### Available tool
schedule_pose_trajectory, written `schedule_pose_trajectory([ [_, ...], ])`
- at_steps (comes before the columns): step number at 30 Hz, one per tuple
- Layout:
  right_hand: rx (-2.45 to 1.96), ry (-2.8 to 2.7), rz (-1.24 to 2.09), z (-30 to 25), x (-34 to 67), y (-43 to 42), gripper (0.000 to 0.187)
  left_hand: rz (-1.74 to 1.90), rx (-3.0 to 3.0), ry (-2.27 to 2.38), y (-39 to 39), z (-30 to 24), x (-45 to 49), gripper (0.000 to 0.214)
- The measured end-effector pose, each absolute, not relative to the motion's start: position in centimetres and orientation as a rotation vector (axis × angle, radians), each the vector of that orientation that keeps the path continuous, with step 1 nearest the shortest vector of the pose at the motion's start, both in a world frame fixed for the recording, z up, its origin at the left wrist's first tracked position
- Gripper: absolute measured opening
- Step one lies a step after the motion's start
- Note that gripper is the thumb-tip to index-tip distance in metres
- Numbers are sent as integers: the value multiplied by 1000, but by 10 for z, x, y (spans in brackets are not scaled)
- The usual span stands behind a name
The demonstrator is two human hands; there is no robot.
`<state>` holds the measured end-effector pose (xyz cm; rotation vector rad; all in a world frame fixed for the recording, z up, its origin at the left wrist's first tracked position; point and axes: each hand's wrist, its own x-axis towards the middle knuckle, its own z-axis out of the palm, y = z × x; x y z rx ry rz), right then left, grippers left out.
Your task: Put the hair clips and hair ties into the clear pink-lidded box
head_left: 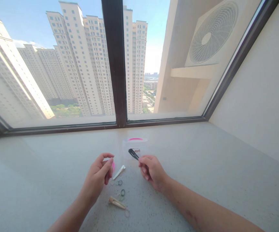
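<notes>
My right hand (pixel 152 170) is closed on black snap hair clips (pixel 133 154), pinched between thumb and fingers at one end. They point up and left in front of a clear plastic box (pixel 127 155) with a pink strip along its top. Small reddish-brown items show inside the box. My left hand (pixel 101 170) hovers to the left, fingers loosely curled and thumb apart from the index finger. Just behind its fingers a pink thing (pixel 113 166) shows partly; its kind is hidden. Beside this hand lies a white hair clip (pixel 119 172).
Small dark hair ties (pixel 122 192) and pale ones lie between my forearms. Nearer to me is a beige hair clip (pixel 116 203) with a pale hair tie (pixel 127 213) at its end. All rest on a speckled windowsill (pixel 45 180), bounded by a dark window frame (pixel 121 119) and white wall (pixel 257 106).
</notes>
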<state>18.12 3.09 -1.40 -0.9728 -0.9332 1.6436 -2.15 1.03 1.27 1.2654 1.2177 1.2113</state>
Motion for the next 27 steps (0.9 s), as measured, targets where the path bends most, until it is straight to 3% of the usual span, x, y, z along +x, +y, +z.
schedule_pose_trajectory([
  [7,-920,-869,1624,-13,180,32,30,1195,1268,1219,9,12,-20,36],
  [17,-891,-1006,1592,-16,180,29,22,1153,1405,1332,12,9,-25,34],
  [23,-941,-1684,1394,-19,176,15,18,1009,1846,1576,15,4,-29,28],
  [27,-810,-2142,1113,-17,174,4,34,934,1991,1591,17,-1,-31,29],
])
